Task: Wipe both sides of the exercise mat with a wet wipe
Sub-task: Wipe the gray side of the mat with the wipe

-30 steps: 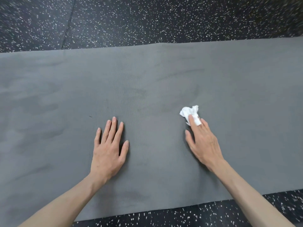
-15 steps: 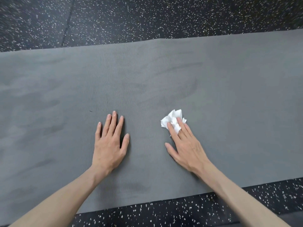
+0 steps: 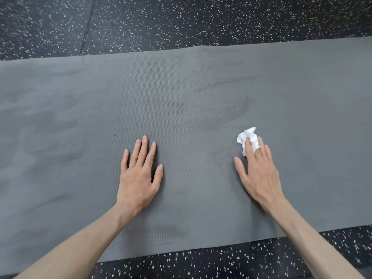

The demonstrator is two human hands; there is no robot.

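The step in hand is wiping the upward-facing side of the flat grey ribbed foam exercise mat (image 3: 181, 109), which lies spread across the black rubber floor with white speckles (image 3: 201, 19). The right hand (image 3: 259, 172) lies with its fingers straight, pressing the crumpled white wet wipe (image 3: 248, 137) down onto the mat; the wipe sits under and just beyond the fingertips, part of it bunched out past them on the far side, and nothing is curled round it. The thumb lies spread apart on the bare mat, on the side toward the other hand. The left hand (image 3: 141, 176) rests flat on the mat well apart from the wipe, palm down, fingers straight and close together, holding nothing and probably steadying the mat. Faint darker streaks just beyond the wipe suggest damp passes. In my judgement this side is only partly done: the next move calls for steady downward pressure while sliding the wipe over unwiped mat, and the underside has yet to be turned up.
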